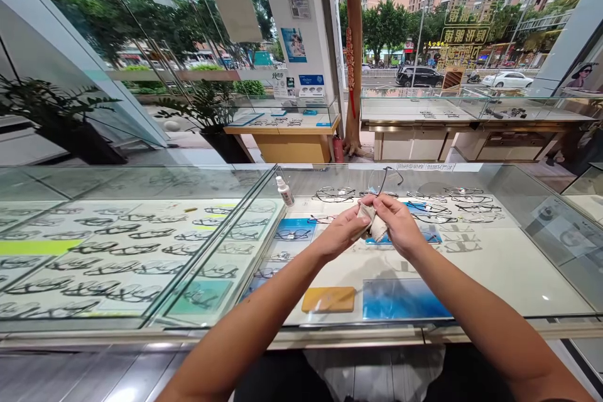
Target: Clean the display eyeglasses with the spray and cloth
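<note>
Over the glass counter, my left hand (349,225) and my right hand (398,221) meet with their fingers closed on a small beige cleaning cloth (378,230) with a zigzag edge. A pair of eyeglasses (387,177) is held up between my fingers together with the cloth. Its thin dark temples point up and away from me. Its lenses are mostly covered by the cloth and fingers, so I cannot tell exactly where each hand grips the frame.
A white spray bottle (284,191) stands left of my hands. A mustard-yellow glasses case (328,299) and a blue mat (405,299) are at the counter's near side. Rows of eyeglasses (134,235) fill the glass display case on the left. More frames (475,208) are on the right.
</note>
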Available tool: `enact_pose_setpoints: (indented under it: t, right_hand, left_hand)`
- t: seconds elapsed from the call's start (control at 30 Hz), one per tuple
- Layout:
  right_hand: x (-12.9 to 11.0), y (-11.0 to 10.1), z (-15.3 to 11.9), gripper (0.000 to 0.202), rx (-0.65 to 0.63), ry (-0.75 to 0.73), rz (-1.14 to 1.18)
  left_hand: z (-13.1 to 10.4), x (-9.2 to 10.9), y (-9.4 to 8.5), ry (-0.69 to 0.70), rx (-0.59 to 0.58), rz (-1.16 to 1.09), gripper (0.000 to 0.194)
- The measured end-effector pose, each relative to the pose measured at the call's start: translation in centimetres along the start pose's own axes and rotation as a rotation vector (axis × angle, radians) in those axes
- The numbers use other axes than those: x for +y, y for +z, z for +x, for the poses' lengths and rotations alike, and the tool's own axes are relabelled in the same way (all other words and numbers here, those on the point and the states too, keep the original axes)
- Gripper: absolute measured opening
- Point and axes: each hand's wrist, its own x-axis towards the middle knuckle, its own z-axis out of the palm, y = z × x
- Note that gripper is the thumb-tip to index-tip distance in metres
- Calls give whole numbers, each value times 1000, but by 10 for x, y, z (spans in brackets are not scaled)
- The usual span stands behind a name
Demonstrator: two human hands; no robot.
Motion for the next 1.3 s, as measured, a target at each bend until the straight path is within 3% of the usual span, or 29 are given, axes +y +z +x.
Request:
enact_pose_setpoints:
  t: [0.13,0.4,0.6,0.83,1.0,1.3]
  right_hand:
    - [0,0,1,46,-11,-4,-11]
    - [-7,0,-2,45,-19,85,75]
    - [-12,0,-2,45,-12,106,118]
    - [-10,-2,-1,36,-31,17,59]
    - [-7,-5,1,42,-61,-17,-36]
    - [-5,-17,6,45,-7,-18,-50]
  left_hand:
    - [0,-2,-1,11,58,37,56]
    - [0,1,-3,81,-97,214,58]
    - [0,-4,1,104,22,231,71]
    - [-1,-1,3,243,167,350,60]
    - [-2,-1,3,215,210,355,55]
    - [0,-2,3,98,68,342,68]
